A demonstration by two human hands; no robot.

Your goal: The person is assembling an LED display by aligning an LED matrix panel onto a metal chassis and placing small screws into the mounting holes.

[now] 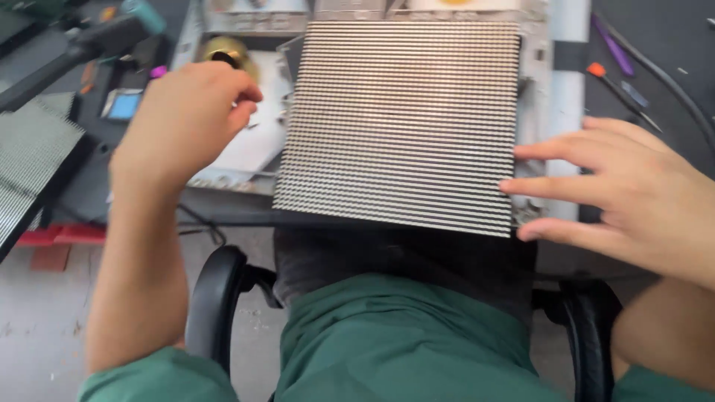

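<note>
Lying flat at the near edge of the workbench (566,89), a square striped panel (402,119) of fine black and white lines sits just above the person's lap, its front edge hanging over the green trousers (402,342). The right hand (625,186) rests open beside it, its fingers (536,151) spread and touching the panel's right edge. The left hand (182,119) hovers at the panel's upper left corner with its fingers curled loosely inward; whether it pinches anything cannot be told. A second striped panel (30,164) lies at the far left. Thin tools (618,82) with coloured handles lie at the upper right. Black chair armrests (212,305) flank the legs.
</note>
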